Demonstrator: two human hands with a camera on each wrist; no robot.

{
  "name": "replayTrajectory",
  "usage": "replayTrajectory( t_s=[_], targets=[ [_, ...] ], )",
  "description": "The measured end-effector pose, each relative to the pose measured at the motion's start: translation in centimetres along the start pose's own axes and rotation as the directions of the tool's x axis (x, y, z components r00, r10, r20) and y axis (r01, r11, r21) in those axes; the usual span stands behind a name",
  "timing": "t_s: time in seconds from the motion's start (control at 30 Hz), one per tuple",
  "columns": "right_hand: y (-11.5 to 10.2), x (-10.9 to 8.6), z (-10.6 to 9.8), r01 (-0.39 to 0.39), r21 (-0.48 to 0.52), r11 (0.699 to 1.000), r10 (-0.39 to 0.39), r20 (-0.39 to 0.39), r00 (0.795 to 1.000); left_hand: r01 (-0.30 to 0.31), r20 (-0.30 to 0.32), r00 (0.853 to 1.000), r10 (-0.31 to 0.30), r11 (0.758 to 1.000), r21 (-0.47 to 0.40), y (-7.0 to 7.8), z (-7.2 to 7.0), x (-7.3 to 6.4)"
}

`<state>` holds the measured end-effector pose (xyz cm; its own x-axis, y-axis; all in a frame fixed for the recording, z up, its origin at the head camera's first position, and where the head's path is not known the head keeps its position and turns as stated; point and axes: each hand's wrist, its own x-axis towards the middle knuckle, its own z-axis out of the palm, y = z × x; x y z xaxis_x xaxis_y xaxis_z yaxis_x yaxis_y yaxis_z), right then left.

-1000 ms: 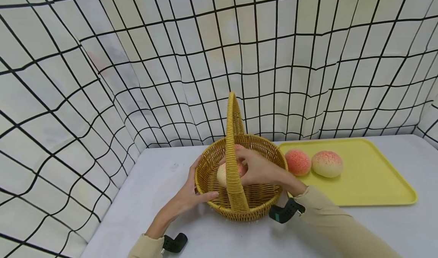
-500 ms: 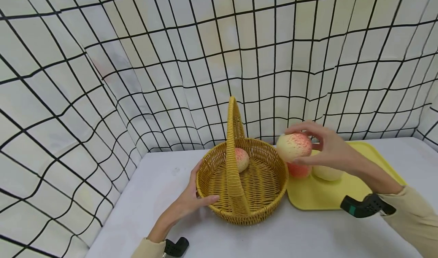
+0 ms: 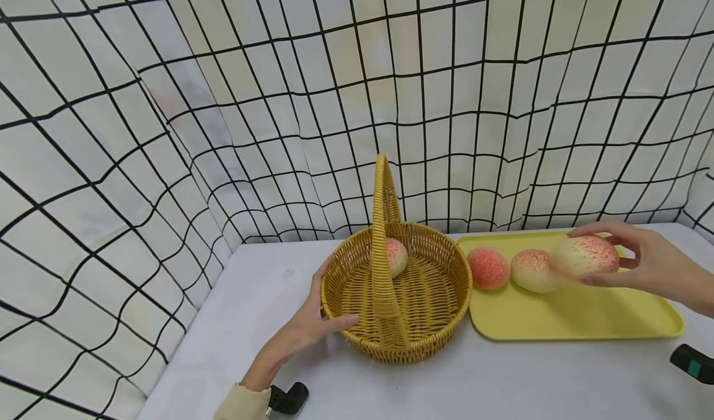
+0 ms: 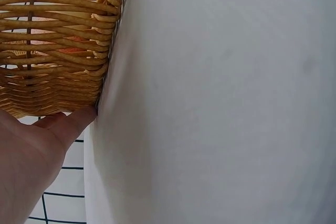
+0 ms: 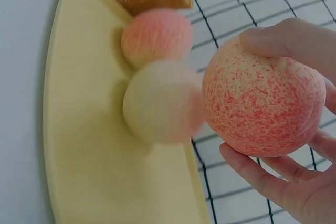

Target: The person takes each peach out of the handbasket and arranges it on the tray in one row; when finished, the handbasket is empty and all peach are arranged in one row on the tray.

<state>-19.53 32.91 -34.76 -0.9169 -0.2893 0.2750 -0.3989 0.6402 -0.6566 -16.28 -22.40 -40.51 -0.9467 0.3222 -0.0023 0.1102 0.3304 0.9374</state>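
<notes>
A wicker basket (image 3: pixel 432 308) with a tall handle stands on the white table. My left hand (image 3: pixel 309 321) holds its near left side, thumb over the rim and fingers along the outer wall. One artificial peach (image 3: pixel 396 257) lies inside, partly hidden by the handle. To the right, my right hand (image 3: pixel 649 262) grips a cream-and-pink peach (image 3: pixel 587 256) above the yellow tray (image 3: pixel 558 321). In the right wrist view, thumb and fingers hold this speckled peach (image 5: pixel 265 98) from opposite sides. On the tray sit a redder peach (image 3: pixel 488 267) and a pale peach (image 3: pixel 534 271), side by side.
A black net (image 3: pixel 440 110) over white sheeting rises behind and to the left of the table (image 3: pixel 234 321). The tray's left end lies right beside the basket. A black wrist device (image 3: pixel 288 398) is strapped on the left wrist, another (image 3: pixel 693 363) on the right.
My right hand has lifted a peach out of the basket and carried it right, over the yellow tray, past the two peaches there. The left hand has stayed on the basket.
</notes>
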Motion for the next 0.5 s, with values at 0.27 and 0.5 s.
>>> replayTrajectory(
  t_s=[0.27,0.5],
  targets=[
    [3.0,-0.5,-0.5,-0.073,-0.054,0.996,0.073,0.005,0.997,0.016,-0.013,1.000,-0.016,1.000,0.019,0.0,0.0,0.0],
    [4.9,0.0,0.0,-0.070,-0.134,0.989,0.081,0.073,0.994,0.021,-0.012,1.000,-0.021,1.000,0.017,0.0,0.0,-0.1]
  ],
)
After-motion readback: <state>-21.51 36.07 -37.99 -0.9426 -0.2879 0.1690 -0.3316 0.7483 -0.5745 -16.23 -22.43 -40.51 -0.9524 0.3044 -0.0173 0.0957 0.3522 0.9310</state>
